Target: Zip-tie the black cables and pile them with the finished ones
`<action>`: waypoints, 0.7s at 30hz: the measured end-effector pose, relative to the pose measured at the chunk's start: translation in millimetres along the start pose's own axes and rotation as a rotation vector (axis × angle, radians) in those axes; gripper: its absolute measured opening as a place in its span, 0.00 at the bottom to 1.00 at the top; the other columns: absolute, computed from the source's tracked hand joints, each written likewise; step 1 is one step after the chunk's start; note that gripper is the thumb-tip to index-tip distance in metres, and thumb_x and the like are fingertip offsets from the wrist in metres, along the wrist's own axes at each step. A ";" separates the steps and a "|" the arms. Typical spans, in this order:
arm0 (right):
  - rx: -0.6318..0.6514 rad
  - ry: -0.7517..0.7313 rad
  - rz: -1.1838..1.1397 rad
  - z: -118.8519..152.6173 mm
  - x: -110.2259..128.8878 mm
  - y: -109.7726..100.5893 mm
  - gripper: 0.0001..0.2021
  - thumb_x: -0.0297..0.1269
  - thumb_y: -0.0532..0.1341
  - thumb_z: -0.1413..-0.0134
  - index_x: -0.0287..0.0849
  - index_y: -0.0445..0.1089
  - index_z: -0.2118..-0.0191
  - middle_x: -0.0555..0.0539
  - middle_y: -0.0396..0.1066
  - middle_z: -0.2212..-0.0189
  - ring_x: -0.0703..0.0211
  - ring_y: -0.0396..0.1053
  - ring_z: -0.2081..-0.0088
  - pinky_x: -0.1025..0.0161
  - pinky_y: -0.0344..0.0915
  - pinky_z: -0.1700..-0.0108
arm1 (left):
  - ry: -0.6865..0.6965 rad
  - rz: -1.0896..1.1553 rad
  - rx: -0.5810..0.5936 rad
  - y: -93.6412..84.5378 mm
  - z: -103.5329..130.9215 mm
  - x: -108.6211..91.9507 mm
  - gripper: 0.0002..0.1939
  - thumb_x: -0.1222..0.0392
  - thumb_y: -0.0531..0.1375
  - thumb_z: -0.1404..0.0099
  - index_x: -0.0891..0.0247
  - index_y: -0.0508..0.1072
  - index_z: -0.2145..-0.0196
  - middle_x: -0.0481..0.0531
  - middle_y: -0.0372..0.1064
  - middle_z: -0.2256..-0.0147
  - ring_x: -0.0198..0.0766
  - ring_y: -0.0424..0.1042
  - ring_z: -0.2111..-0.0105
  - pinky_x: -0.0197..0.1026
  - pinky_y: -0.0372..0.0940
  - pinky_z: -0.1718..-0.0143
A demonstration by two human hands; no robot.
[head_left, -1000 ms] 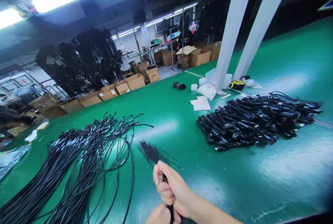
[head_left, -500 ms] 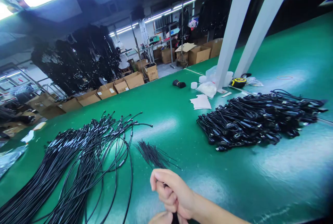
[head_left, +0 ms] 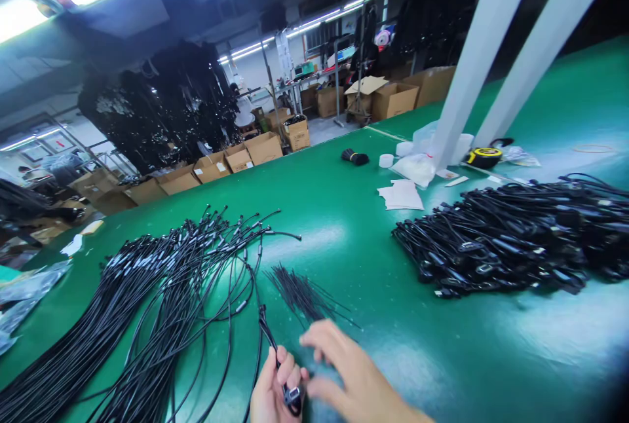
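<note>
My left hand (head_left: 278,387) is closed around a folded black cable (head_left: 266,326). A plug (head_left: 293,394) with a metal end sticks out below the fingers, and the folded loops point up and away. My right hand (head_left: 344,367), a little blurred, is just to the right with fingers apart and curved, holding nothing I can see. Beyond it lies a loose fan of thin black strips (head_left: 304,295) that look like cable ties. Long black cables (head_left: 162,305) with small grey sleeves near their ends spread over the left of the table.
A heap of bundled black cables (head_left: 501,239) covers the right of the green table (head_left: 344,233). Behind it are a yellow tape measure (head_left: 484,158), white paper (head_left: 400,194), plastic bags (head_left: 415,169) and white posts (head_left: 484,56). A tied black bundle (head_left: 354,157) lies farther back. Cardboard boxes (head_left: 263,148) line the far edge.
My right hand has come away from the left hand and opened, moving right. The left hand has risen into view with the folded cable. The view has shifted slightly left.
</note>
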State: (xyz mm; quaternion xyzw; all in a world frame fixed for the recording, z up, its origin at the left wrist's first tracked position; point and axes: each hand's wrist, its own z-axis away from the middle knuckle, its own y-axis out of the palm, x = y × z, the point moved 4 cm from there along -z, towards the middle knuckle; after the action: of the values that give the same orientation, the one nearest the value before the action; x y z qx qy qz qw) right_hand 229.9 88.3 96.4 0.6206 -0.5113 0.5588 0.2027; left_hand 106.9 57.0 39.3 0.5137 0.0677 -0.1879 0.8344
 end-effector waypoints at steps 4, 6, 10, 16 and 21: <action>0.155 -0.112 0.212 18.8 -4.0 30.1 0.18 0.26 0.54 0.46 0.44 0.65 0.49 0.44 0.67 0.60 0.57 0.67 0.61 0.65 0.65 0.58 | -0.013 -0.006 -0.129 -5.5 -2.1 1.0 0.15 0.57 0.73 0.56 0.65 0.72 0.78 0.42 0.65 0.83 0.30 0.67 0.81 0.32 0.61 0.78; 0.112 -0.091 0.181 18.0 -5.4 29.9 0.18 0.24 0.50 0.44 0.44 0.65 0.51 0.44 0.67 0.60 0.60 0.68 0.62 0.67 0.66 0.59 | 0.042 -0.065 -0.136 -7.8 -3.3 3.9 0.16 0.56 0.74 0.57 0.66 0.73 0.77 0.42 0.65 0.82 0.28 0.66 0.80 0.29 0.58 0.81; 0.038 -0.048 0.058 12.5 -0.6 16.3 0.11 0.27 0.50 0.41 0.45 0.68 0.59 0.46 0.66 0.62 0.61 0.68 0.62 0.66 0.66 0.57 | 0.154 -0.195 -0.154 -9.9 -3.7 1.8 0.18 0.55 0.74 0.58 0.68 0.74 0.73 0.45 0.68 0.78 0.28 0.67 0.75 0.29 0.60 0.75; 0.105 -0.032 0.034 18.9 -8.3 25.9 0.11 0.31 0.49 0.38 0.46 0.69 0.63 0.46 0.69 0.66 0.60 0.68 0.65 0.67 0.65 0.62 | 0.132 -0.304 -0.127 -6.1 -2.4 -1.0 0.21 0.49 0.72 0.56 0.68 0.73 0.72 0.42 0.64 0.82 0.26 0.61 0.81 0.31 0.54 0.79; 0.133 -0.043 0.063 23.5 -17.2 29.2 0.10 0.38 0.53 0.39 0.47 0.72 0.63 0.47 0.71 0.73 0.59 0.67 0.71 0.67 0.64 0.66 | -0.036 -0.239 -0.081 -2.5 0.9 3.8 0.22 0.52 0.73 0.58 0.67 0.71 0.71 0.38 0.61 0.84 0.25 0.59 0.84 0.31 0.51 0.80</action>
State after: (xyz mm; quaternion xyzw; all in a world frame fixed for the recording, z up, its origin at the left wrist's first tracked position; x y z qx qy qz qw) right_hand 218.7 64.4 64.6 0.6282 -0.4967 0.5841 0.1322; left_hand 109.3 54.3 36.5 0.4645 0.1211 -0.2922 0.8271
